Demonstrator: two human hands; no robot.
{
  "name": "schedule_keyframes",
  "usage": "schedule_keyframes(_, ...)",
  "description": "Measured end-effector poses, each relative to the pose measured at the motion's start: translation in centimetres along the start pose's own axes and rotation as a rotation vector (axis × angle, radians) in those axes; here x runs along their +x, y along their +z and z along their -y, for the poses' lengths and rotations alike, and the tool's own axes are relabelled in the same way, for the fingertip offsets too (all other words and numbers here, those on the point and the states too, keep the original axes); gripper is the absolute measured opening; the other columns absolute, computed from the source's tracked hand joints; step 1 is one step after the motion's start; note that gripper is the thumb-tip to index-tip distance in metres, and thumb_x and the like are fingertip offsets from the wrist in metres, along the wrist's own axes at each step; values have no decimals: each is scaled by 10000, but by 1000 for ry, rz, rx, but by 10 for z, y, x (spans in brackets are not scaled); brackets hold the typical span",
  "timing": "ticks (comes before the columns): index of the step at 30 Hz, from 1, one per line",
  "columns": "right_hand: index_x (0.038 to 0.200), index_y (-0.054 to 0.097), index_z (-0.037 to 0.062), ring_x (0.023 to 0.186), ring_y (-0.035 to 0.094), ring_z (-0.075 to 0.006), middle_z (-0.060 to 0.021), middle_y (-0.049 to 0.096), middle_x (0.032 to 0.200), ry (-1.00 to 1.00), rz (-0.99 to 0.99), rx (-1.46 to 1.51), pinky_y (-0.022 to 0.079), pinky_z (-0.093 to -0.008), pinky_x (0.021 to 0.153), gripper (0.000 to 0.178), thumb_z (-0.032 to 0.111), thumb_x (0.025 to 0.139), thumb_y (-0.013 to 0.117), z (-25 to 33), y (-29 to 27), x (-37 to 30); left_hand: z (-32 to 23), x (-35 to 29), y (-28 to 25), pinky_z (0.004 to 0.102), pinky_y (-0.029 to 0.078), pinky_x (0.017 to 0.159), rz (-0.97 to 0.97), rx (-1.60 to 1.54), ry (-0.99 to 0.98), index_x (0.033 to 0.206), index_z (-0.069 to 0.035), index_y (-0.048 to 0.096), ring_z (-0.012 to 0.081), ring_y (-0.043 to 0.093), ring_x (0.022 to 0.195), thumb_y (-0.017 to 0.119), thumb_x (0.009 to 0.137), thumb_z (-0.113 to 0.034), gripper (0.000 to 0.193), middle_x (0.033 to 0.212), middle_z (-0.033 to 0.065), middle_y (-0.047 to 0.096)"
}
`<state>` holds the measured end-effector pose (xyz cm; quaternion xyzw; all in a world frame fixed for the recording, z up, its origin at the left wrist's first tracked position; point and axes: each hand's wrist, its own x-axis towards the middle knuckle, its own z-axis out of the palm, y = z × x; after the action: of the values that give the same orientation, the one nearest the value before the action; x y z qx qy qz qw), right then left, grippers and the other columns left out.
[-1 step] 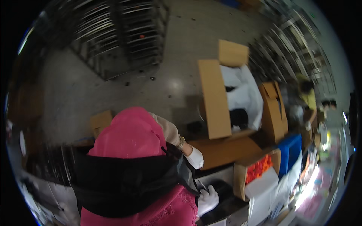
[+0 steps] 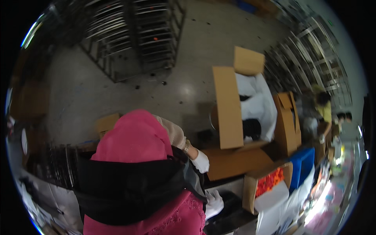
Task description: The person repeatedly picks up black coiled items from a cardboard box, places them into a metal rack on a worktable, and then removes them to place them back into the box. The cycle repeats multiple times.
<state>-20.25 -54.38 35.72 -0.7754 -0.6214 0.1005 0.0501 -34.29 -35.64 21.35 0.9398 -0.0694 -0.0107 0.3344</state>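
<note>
Pink cloth (image 2: 135, 141) and a broad black band of fabric (image 2: 129, 192) fill the lower left. Beyond them comes a beige sleeve with a metal wristwatch, leading to my left hand (image 2: 201, 162) in a white glove. It is beside a flat brown cardboard panel (image 2: 239, 162), and its fingers are too hidden to read. Below it, my right hand (image 2: 214, 205), also white-gloved, has bent fingers drawn together. Anything between them is too small to name. Next to this hand lies a dark black item (image 2: 231, 205) on the work surface.
An open carton (image 2: 229, 113) with white lining and black things stands ahead, beside another carton (image 2: 288, 127). A small box (image 2: 248, 194) holds orange-red pieces, near a blue bin (image 2: 302, 166). Metal racks (image 2: 152, 43) stand at the back. A person in yellow (image 2: 324, 109) is far right.
The surroundings have shifted slightly right and down in the picture. Both of my hands sit slightly further left. A thin grey thing at the right hand's fingers no longer shows clearly.
</note>
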Motion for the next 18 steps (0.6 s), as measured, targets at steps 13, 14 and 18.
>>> schedule_keyframes(13,954,594,121,779,676,-320,-134,685,873,-159,742,116,532,-427,629,140,207,936,485,199,261,116,322,-484,-4,423,400,1041,-435,-388,-1803,1307,-125,568,290,507,1278,419,886,-311,483,1382,113,540)
schedule_keyframes(14,964,591,119,794,672,-319,-136,680,887,-197,788,65,527,-424,644,144,214,936,487,215,270,123,345,-511,-19,421,409,1047,-532,-341,-1910,1301,-167,584,286,516,1275,428,866,-274,475,1378,110,548)
schedule_keyframes(18,1004,579,109,851,655,-316,-146,660,942,-246,936,-22,510,-414,702,174,244,937,494,274,293,152,429,-602,-80,463,424,904,-730,165,-2190,1020,-210,668,278,591,1068,491,838,-187,255,1019,83,670)
